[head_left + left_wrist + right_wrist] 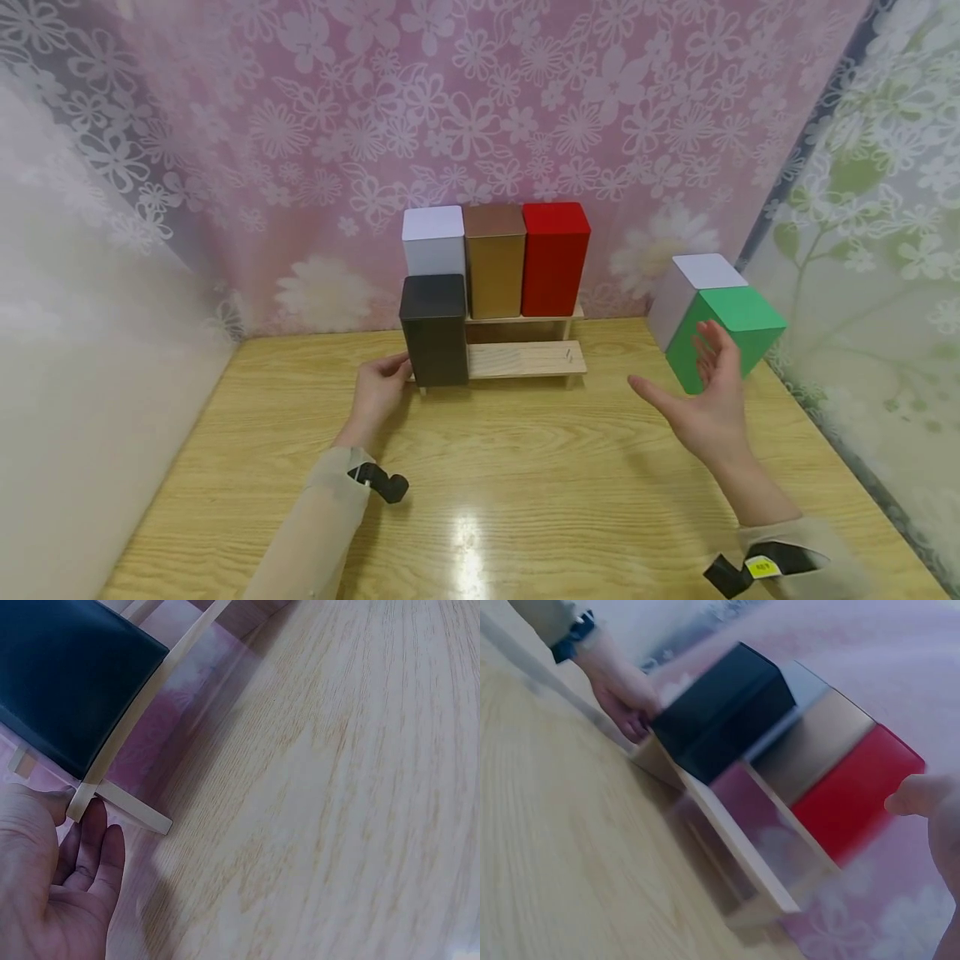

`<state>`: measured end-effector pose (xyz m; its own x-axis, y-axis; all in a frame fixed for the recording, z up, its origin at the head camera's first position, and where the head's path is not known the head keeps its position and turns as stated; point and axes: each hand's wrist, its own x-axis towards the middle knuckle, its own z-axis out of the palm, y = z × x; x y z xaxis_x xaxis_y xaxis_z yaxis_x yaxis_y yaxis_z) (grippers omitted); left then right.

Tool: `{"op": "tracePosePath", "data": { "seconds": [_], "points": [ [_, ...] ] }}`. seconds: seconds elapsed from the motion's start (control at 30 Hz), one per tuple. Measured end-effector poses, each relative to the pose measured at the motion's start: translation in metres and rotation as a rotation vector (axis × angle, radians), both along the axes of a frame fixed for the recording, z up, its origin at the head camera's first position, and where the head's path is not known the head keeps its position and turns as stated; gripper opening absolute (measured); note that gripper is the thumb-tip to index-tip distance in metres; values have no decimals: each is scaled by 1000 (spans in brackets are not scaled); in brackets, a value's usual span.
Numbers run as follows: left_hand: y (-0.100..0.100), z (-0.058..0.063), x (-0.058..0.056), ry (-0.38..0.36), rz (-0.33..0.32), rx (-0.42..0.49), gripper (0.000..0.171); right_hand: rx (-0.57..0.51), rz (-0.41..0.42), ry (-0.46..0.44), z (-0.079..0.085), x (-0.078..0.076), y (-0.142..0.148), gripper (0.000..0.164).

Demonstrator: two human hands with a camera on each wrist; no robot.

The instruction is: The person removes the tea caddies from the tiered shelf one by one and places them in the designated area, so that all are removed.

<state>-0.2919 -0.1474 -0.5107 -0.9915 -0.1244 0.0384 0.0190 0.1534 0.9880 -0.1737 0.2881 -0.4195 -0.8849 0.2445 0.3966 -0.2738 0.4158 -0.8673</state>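
A two-step wooden rack (525, 360) stands against the back of the table. My left hand (381, 390) pinches the left end of its lower shelf (84, 796), thumb on one side and fingers curled on the other. Right beside that hand, a black box (435, 333) stands on the lower shelf. On the upper step are a white box (434, 237), a brown-gold box (495, 267) and a red box (555, 260), side by side. My right hand (712, 408) is raised, holding nothing, with thumb and fingers spread apart; it overlaps a green box (742, 310) in the head view.
Behind the green box stands another white box (708, 271), both at the table's right edge. A pink flowered curtain (465, 117) hangs behind the rack, and pale cloth (892, 250) borders the right side. The wood-grain table (525, 483) stretches toward me.
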Motion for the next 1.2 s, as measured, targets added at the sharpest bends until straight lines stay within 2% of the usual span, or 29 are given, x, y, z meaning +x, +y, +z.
{"op": "tracePosePath", "data": {
  "seconds": [0.17, 0.47, 0.8, 1.0, 1.2],
  "points": [
    [-1, 0, 1, 9, 1, 5, 26, -6, 49, 10, -2, -2, -29, 115],
    [0, -1, 2, 0, -3, 32, 26, -19, 96, 26, 7, -9, -71, 113],
    [0, -2, 0, 9, 25, -40, 25, -63, 135, 45, 7, -22, -120, 111],
    [1, 0, 2, -10, 4, 8, 26, -104, 165, 47, 2, -29, -147, 110],
    [-1, -1, 1, 13, 30, -107, 26, -89, 175, 39, 0, -37, -173, 105]
  ]
}}
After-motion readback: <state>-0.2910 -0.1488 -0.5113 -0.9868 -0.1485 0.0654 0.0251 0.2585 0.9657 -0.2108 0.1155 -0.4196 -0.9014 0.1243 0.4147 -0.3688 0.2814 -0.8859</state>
